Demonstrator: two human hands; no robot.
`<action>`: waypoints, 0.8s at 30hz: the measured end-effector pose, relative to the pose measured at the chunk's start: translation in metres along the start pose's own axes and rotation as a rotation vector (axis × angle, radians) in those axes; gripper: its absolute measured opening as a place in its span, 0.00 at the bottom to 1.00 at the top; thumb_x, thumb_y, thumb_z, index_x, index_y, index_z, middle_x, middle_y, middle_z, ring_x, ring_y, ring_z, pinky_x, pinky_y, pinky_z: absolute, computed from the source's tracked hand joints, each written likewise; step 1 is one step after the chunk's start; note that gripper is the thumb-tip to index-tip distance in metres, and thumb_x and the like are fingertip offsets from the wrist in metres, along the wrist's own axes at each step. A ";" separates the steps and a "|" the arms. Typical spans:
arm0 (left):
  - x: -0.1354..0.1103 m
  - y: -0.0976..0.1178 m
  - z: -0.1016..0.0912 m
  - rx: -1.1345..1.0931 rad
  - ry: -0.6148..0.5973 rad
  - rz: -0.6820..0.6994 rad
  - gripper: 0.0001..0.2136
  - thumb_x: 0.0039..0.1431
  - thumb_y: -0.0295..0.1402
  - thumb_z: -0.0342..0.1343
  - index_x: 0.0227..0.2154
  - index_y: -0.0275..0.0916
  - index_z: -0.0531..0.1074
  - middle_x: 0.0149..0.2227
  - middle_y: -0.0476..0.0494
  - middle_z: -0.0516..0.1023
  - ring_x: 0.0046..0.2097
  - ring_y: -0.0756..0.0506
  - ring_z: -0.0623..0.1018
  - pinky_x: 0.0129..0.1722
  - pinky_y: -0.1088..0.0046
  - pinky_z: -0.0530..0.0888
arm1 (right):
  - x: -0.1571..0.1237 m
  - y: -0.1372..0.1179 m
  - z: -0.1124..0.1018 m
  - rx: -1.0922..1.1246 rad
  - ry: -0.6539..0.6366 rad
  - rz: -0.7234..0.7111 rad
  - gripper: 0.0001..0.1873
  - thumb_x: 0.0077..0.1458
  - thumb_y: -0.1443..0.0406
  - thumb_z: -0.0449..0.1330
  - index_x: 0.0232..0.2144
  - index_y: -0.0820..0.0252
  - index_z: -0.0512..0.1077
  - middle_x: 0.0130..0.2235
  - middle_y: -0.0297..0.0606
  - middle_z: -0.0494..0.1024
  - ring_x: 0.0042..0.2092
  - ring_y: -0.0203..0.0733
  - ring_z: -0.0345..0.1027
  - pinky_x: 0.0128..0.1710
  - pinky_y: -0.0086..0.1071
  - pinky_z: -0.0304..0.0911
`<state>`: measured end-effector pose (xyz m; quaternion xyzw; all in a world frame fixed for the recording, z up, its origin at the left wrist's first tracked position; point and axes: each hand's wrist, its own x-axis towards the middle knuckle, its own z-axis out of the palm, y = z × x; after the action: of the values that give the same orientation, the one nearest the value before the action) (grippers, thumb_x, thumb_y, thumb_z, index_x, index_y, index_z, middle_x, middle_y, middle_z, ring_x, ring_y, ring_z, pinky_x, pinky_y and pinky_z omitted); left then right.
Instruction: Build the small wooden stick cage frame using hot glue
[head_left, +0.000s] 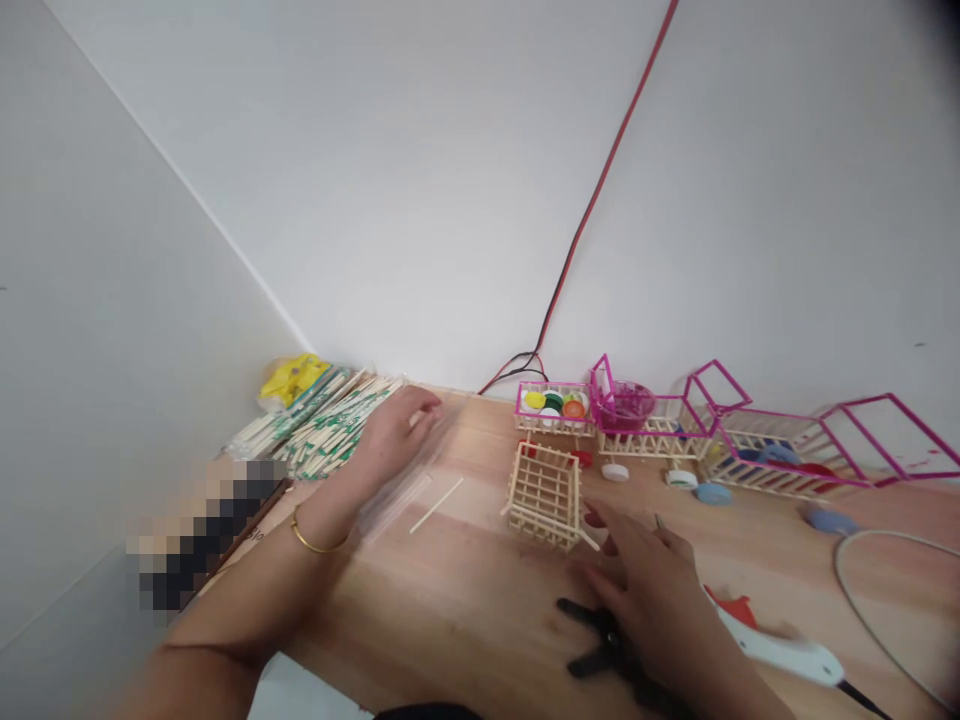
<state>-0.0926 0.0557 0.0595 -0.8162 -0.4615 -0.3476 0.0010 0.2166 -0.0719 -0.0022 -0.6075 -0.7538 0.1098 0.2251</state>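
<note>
My left hand [396,432] reaches out over the wooden table [465,600], fingers curled on a thin clear plastic wrapper [405,480] next to a pile of wrapped chopsticks [330,425]. A gold bangle sits on that wrist. My right hand [645,580] lies palm down with fingers spread, just in front of a small cage built of wooden sticks [546,492]. One loose stick [436,505] lies between the hands.
Pink-edged stick structures [720,420] line the wall, one basket holding coloured bottle caps [555,404]. Loose caps [712,492], a white glue gun [780,650] on a black stand, a white cable [862,590] and a red wire [600,190] up the wall.
</note>
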 end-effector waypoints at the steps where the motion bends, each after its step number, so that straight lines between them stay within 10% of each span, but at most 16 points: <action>1: 0.004 -0.007 -0.007 0.047 0.013 -0.037 0.07 0.60 0.34 0.51 0.36 0.38 0.72 0.35 0.44 0.77 0.38 0.46 0.75 0.41 0.69 0.71 | 0.000 0.000 0.000 0.006 0.004 -0.002 0.25 0.52 0.64 0.55 0.53 0.55 0.62 0.46 0.44 0.77 0.43 0.51 0.71 0.46 0.47 0.55; 6: 0.013 -0.022 -0.022 0.285 -0.332 -0.194 0.09 0.58 0.31 0.49 0.33 0.37 0.74 0.34 0.42 0.78 0.36 0.45 0.76 0.35 0.72 0.69 | 0.002 0.000 -0.003 0.043 0.059 0.003 0.19 0.55 0.61 0.52 0.50 0.55 0.63 0.42 0.42 0.78 0.35 0.45 0.71 0.43 0.45 0.55; 14: -0.031 0.023 0.010 0.240 -0.686 -0.099 0.07 0.50 0.35 0.56 0.21 0.39 0.72 0.23 0.46 0.75 0.25 0.47 0.72 0.25 0.75 0.63 | 0.004 -0.001 -0.014 0.043 0.166 0.021 0.18 0.55 0.60 0.53 0.49 0.56 0.63 0.40 0.39 0.78 0.34 0.43 0.71 0.42 0.43 0.57; 24: -0.043 0.063 -0.018 -0.012 -0.489 -0.107 0.07 0.63 0.32 0.43 0.35 0.37 0.65 0.29 0.46 0.74 0.31 0.48 0.73 0.30 0.74 0.66 | 0.003 -0.010 -0.031 0.041 0.422 -0.053 0.13 0.57 0.60 0.55 0.44 0.56 0.68 0.32 0.35 0.77 0.33 0.42 0.71 0.38 0.37 0.62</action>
<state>-0.0692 -0.0182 0.0688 -0.8505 -0.4884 -0.1420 -0.1339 0.2222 -0.0750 0.0293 -0.5923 -0.7032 -0.0106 0.3932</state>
